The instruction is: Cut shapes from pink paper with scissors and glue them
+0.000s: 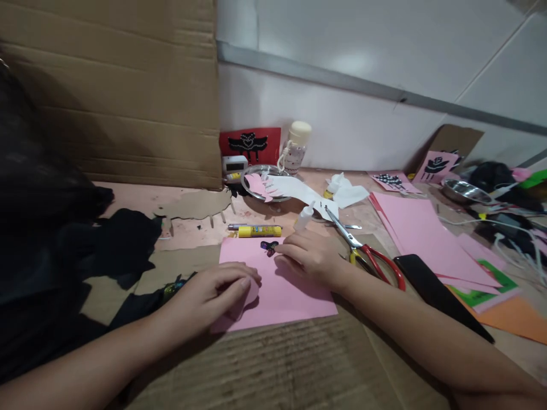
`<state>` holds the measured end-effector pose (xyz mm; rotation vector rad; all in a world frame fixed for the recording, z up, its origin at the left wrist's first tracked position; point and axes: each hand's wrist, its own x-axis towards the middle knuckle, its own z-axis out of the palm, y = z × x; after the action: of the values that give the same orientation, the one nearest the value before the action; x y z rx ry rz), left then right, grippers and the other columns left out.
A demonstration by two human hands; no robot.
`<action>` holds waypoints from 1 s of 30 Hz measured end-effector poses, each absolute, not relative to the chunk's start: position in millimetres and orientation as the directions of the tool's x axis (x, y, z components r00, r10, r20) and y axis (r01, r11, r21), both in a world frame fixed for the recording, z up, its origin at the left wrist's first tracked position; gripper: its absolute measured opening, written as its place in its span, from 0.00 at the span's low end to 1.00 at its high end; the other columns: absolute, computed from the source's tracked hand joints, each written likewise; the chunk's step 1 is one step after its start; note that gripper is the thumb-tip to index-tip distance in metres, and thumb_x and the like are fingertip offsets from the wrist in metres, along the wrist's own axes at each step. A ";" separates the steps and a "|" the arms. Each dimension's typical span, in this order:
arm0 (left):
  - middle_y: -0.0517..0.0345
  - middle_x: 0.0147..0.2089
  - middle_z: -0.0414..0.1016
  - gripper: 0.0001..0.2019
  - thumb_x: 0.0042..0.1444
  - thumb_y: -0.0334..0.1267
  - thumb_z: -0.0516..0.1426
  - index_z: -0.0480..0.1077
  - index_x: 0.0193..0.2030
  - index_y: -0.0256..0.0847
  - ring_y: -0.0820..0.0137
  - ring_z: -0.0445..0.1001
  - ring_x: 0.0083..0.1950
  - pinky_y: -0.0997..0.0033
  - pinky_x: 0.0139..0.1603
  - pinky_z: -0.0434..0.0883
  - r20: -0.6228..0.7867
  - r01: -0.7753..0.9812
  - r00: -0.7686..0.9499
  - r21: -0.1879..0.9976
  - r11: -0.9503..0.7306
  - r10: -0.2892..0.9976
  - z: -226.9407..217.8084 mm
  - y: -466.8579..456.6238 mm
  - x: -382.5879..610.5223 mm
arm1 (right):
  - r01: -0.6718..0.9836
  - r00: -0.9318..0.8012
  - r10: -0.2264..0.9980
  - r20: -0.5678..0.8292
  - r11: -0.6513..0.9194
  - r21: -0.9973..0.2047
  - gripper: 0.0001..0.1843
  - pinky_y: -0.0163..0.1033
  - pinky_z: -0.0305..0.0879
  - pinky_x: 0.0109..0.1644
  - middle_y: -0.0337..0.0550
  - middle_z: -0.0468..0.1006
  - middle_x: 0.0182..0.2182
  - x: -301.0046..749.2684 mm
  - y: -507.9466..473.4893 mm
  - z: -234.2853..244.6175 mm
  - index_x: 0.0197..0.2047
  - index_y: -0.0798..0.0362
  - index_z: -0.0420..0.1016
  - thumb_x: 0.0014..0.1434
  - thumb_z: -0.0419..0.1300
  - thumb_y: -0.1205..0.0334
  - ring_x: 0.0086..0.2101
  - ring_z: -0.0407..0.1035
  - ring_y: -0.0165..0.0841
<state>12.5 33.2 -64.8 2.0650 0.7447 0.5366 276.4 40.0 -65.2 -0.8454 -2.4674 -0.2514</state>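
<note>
We see the left hand (pixel 228 286) slack-fingered on the pink paper (pixel 294 304), gripping nothing visible, probably steadying it. Right hand (pixel 311 255) has fingertips at the dark cutout (pixel 269 247) near the paper's far edge; can't tell if pinching. 1 glue stick (pixel 260 231) lies beyond, likely for easy reach.

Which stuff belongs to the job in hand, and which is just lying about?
Likely the job:
pink sheet, under the left hand
dark cutout, at the right hand
yellow glue stick

Seemingly just lying about:
cream-capped bottle
metal bowl
orange paper
</note>
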 end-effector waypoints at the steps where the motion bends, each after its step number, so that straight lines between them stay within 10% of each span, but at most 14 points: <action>1: 0.55 0.43 0.84 0.20 0.71 0.41 0.48 0.79 0.36 0.43 0.66 0.82 0.46 0.69 0.49 0.78 0.096 0.300 0.735 0.842 -0.449 0.672 -64.2 33.6 11.5 | 0.618 -0.677 0.519 0.521 0.786 0.022 0.08 0.42 0.65 0.36 0.49 0.81 0.31 276.3 36.1 -62.1 0.40 0.56 0.77 0.68 0.56 0.67 0.32 0.71 0.38; 4: 0.56 0.43 0.84 0.14 0.69 0.39 0.52 0.80 0.43 0.44 0.67 0.82 0.43 0.69 0.46 0.78 0.246 0.301 0.685 0.762 -0.574 0.686 -61.2 36.6 4.3 | 0.640 -0.671 0.561 0.485 0.768 -0.003 0.07 0.42 0.63 0.36 0.49 0.80 0.31 274.0 13.4 -51.7 0.41 0.56 0.77 0.68 0.56 0.67 0.32 0.70 0.37; 7: 0.50 0.49 0.83 0.12 0.67 0.34 0.54 0.80 0.49 0.45 0.60 0.80 0.52 0.54 0.58 0.74 0.524 0.395 0.648 0.389 -0.832 0.553 -57.3 42.8 -0.7 | 0.700 -0.640 0.677 0.364 0.709 -0.088 0.09 0.40 0.62 0.37 0.48 0.78 0.31 270.6 -18.3 -46.6 0.39 0.56 0.77 0.68 0.57 0.66 0.33 0.69 0.36; 10: 0.43 0.58 0.79 0.15 0.66 0.31 0.52 0.77 0.54 0.41 0.53 0.73 0.63 0.42 0.66 0.65 0.434 0.521 0.737 0.123 -0.845 0.518 -60.3 48.3 5.1 | 0.751 -0.621 0.751 0.224 0.652 -0.101 0.11 0.40 0.60 0.37 0.46 0.77 0.30 268.0 -43.7 -49.4 0.36 0.55 0.78 0.69 0.56 0.66 0.32 0.67 0.35; 30: 0.48 0.60 0.73 0.17 0.66 0.43 0.58 0.70 0.58 0.41 0.59 0.75 0.55 0.50 0.54 0.75 0.345 0.712 0.599 0.182 -0.678 0.722 -20.1 151.7 57.1 | 0.715 -0.585 0.797 0.150 0.594 -0.369 0.14 0.47 0.68 0.61 0.57 0.75 0.58 275.9 -68.8 -57.6 0.54 0.57 0.76 0.69 0.56 0.63 0.57 0.71 0.42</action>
<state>57.1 151.7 -20.1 2.7866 1.2500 0.6192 275.9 -68.8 -57.6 -1.2327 -2.5262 0.3898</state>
